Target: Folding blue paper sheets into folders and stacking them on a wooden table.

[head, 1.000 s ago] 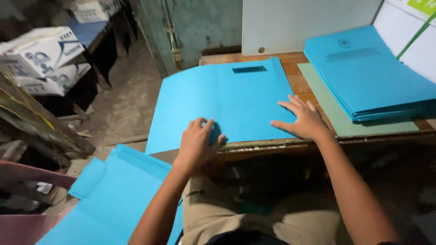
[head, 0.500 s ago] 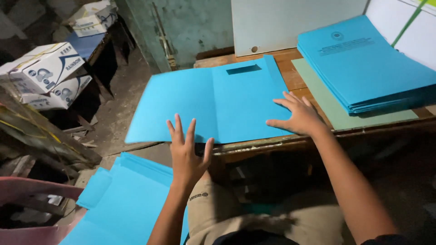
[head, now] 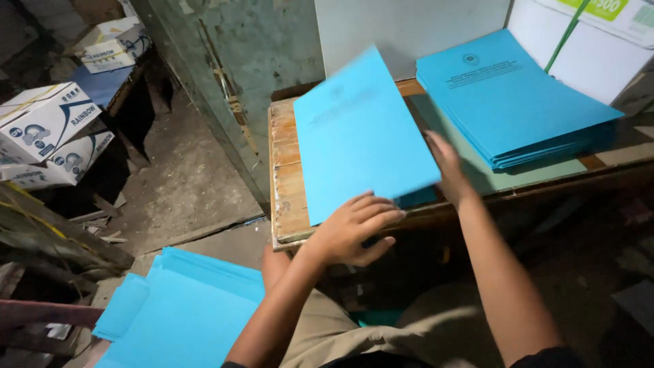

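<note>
Left hand (head: pixel 354 228) and blurred right hand (head: pixel 446 167) seemingly grip blue folder (head: pixel 361 133)

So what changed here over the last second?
The open blue folder has been folded shut and now sits tilted over the wooden table. The left hand holds its near edge; the right hand has moved to its right side. The blue stack stayed put.

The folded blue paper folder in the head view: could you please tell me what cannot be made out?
- Folded blue paper folder: blurred; its faint print is unreadable.
- Right hand: blurred; fingertips hidden behind the folder.
- Left hand: palm side hidden.
- Wooden table: far right cut off, mostly covered.
</note>
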